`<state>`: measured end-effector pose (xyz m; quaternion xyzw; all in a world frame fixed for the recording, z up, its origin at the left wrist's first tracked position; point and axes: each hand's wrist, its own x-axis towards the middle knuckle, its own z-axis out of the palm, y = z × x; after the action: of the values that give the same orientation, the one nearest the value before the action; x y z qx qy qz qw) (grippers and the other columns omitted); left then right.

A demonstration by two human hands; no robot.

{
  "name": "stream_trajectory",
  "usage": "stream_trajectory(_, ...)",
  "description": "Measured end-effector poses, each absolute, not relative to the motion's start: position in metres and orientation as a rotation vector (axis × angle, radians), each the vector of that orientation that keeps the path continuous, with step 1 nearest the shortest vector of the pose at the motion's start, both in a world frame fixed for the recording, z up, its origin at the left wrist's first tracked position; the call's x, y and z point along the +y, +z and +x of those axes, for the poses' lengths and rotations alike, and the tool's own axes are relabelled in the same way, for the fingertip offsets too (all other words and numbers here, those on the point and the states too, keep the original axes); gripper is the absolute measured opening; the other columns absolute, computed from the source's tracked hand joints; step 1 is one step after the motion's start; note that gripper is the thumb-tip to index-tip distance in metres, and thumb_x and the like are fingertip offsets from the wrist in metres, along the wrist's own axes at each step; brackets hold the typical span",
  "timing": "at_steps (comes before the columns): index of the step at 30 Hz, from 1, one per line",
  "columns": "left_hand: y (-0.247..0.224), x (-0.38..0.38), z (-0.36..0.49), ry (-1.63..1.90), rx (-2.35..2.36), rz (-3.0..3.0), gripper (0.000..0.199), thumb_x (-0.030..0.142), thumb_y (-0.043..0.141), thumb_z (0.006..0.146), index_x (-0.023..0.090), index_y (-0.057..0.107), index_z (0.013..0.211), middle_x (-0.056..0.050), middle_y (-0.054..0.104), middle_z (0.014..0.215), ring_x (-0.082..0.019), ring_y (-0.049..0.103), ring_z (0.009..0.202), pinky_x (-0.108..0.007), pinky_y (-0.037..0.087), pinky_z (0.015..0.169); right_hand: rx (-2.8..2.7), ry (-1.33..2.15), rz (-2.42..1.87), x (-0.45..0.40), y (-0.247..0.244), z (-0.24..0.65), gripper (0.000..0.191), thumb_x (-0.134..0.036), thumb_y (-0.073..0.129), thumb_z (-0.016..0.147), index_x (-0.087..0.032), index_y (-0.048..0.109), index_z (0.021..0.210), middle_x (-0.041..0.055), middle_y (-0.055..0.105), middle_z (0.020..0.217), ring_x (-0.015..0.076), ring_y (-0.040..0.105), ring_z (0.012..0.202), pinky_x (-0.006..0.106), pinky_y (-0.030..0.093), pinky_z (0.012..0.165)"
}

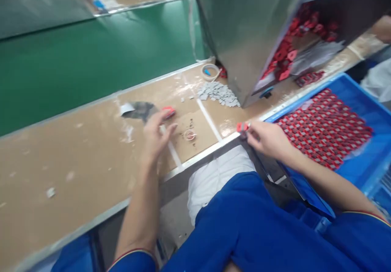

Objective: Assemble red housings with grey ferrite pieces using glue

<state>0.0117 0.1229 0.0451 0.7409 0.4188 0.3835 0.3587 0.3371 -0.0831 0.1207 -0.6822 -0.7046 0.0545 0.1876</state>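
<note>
My right hand (269,139) pinches a small red plastic part (242,127) with a grey band across it, held over the table's front edge beside the blue tray. My left hand (157,135) is over the tabletop with thumb and forefinger apart. Another red part (169,112) is at the left fingertips; motion blur hides how they touch it. Just right of that hand, a small ring-shaped thing (190,135) lies on a piece of brown board (198,141) among dark specks. A pile of small grey pads (218,92) lies farther back.
A blue tray (369,164) at the right holds rows of red parts (326,129). More red parts (284,56) are heaped inside a metal housing (247,31). A tape roll (210,72) lies near its foot. Beyond the table runs a green surface (100,64). Another person's hand (381,29) shows far right.
</note>
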Motion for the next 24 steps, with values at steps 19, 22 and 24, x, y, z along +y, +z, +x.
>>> stream_trajectory(19,0.060,0.073,-0.020,1.245,1.057,1.075,0.038,0.059,0.088,0.080,0.032,0.082,0.106,0.001,0.086,0.100,-0.014,0.075,0.072,-0.023,0.059,0.058,-0.877,-0.092,-2.937,-0.005,0.133,0.554,0.035,-0.029,0.060,0.102,-0.002,0.080,0.114,0.0406,0.073,0.110,0.0443,0.075,0.106,0.051,0.047,0.076)
stream_trajectory(22,0.043,0.052,-0.018,1.237,0.926,0.887,0.052,0.063,0.093,0.073,0.029,0.077,0.109,-0.004,0.083,0.110,-0.016,0.079,0.084,-0.023,0.064,0.066,-0.815,-0.129,-2.904,-0.023,0.158,0.527,0.023,-0.035,0.066,0.094,-0.022,0.078,0.078,0.0302,0.075,0.087,0.0463,0.075,0.108,0.054,0.040,0.069)
stream_trajectory(24,0.033,0.044,-0.016,1.224,0.902,0.805,0.058,0.057,0.098,0.069,0.030,0.073,0.113,-0.003,0.081,0.108,-0.017,0.081,0.092,-0.024,0.066,0.074,-0.966,-0.115,-2.692,-0.037,0.176,0.494,0.045,-0.064,0.064,0.089,-0.031,0.060,0.058,0.0203,0.063,0.062,0.0407,0.075,0.092,0.054,0.033,0.062)
